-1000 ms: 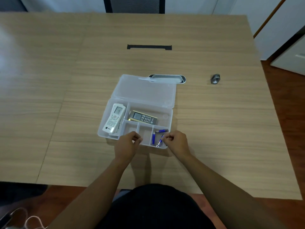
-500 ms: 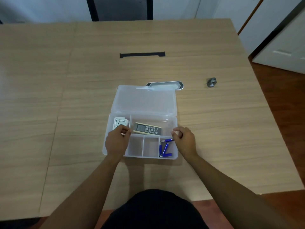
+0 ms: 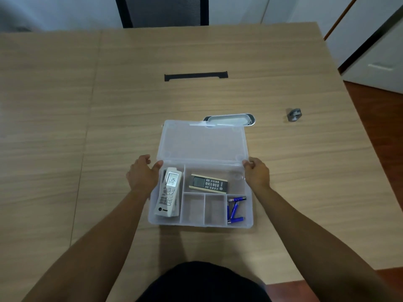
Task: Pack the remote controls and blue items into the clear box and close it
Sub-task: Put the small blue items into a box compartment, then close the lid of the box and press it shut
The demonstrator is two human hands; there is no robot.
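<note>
The clear box (image 3: pixel 196 224) sits open near the table's front edge, its lid (image 3: pixel 202 140) lying flat behind it. A white remote (image 3: pixel 169 192) fills the left compartment and a dark remote (image 3: pixel 209 184) lies in the upper one. Several blue items (image 3: pixel 234 209) rest in the lower right compartment. My left hand (image 3: pixel 141 175) is at the lid's near left corner, fingers spread, thumb touching that corner. My right hand (image 3: pixel 256 173) is at the near right corner, fingers curled on the lid's edge.
A flat metal tin (image 3: pixel 231 119) lies just behind the lid. A small grey object (image 3: pixel 294 114) sits to the right of it. A black cable slot (image 3: pixel 196 75) is farther back, with a dark chair (image 3: pixel 163 12) beyond the table's far edge.
Both hands have moved from the box's front edge up along its sides to the lid's near corners. The white remote, covered before by my left hand, now shows in full.
</note>
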